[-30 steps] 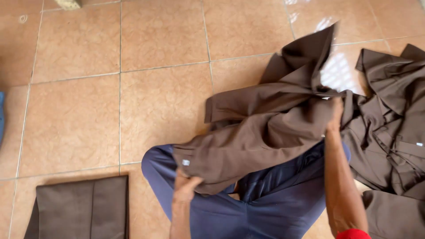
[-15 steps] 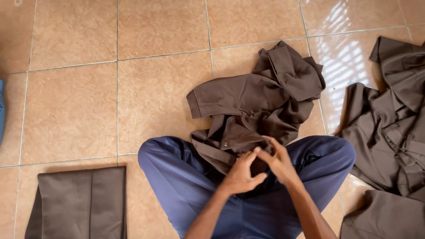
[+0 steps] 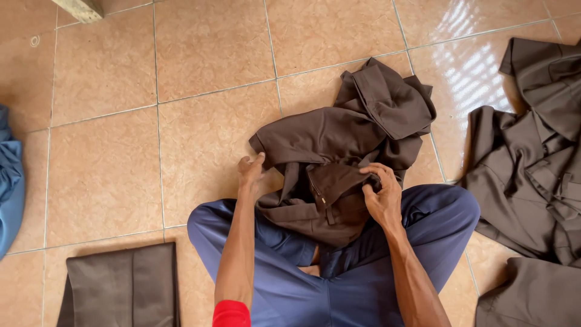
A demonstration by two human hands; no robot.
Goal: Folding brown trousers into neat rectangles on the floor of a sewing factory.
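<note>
- Our right hand (image 3: pixel 382 197) sits just right of the frame's centre, fingers curled and pinching a fold of the brown trousers (image 3: pixel 339 151) near what looks like the waistband and fly.
- Our left hand (image 3: pixel 251 175) is left of centre, fingers bent and thumb raised, touching the left edge of the same garment; we cannot tell whether it truly grips the cloth or only rests against it.
- The brown trousers lie bunched and crumpled in the middle of the frame, their lower part on our lap and the rest spilling up onto the tiled floor (image 3: pixel 109 175).
- Our crossed legs in blue trousers (image 3: pixel 290 284) fill the lower centre, under the garment.
- A folded brown cloth (image 3: pixel 121 287) lies flat at the lower left, apart from our knee.
- A pile of brown garments (image 3: pixel 532 181) spreads along the right edge, unfolded, with collars and flaps showing.
- A blue cloth (image 3: pixel 11 181) hangs in at the far left edge; a pale block (image 3: pixel 82 8) peeks in at the upper left.
- We judge the step in hand to be finding the waistband and sorting out the tangle. The next move seems to call for both hands to take firm hold at the waist and draw the legs out straight and flat.
</note>
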